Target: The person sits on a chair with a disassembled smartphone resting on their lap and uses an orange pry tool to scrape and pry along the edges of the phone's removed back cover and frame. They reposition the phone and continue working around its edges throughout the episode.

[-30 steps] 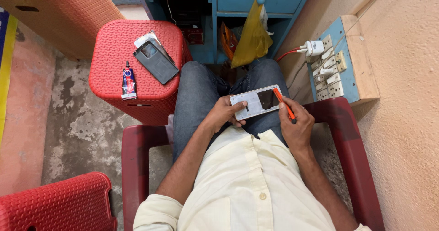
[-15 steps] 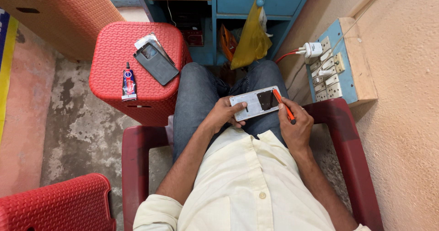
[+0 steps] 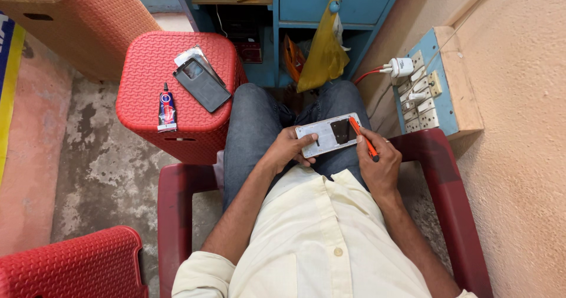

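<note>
**A:** What big things do we see?

**B:** We see one dark red chair point(image 3: 439, 174) that the person sits in. We count three plastic stools: one red stool point(image 3: 177, 91) just in front of the left knee, one more red stool point(image 3: 71, 265) down in the near left corner, and one orange stool point(image 3: 71, 21) at the far left. There is one blue cupboard point(image 3: 330, 0) ahead, with one yellow bag point(image 3: 323, 53) hanging on it.

**A:** And on the wall?

**B:** We see one blue switch board point(image 3: 427, 91) on the right wall. One white plug point(image 3: 402, 67) sticks in it, with a red wire.

**A:** What lies on the red stool?

**B:** We count one dark phone point(image 3: 202, 84) lying flat, with a small clear packet under its far end, and one small tube point(image 3: 167, 106) lying just beside it on the left.

**A:** What do the two hands do?

**B:** The left hand point(image 3: 290, 147) is closed around the left end of one opened phone point(image 3: 328, 134). That phone is flat and silver with a dark patch, and it sits over the lap, between the two hands. The right hand point(image 3: 380, 165) grips one orange tool point(image 3: 362, 137) like a pen. The tool's tip touches the right end of the opened phone.
</note>
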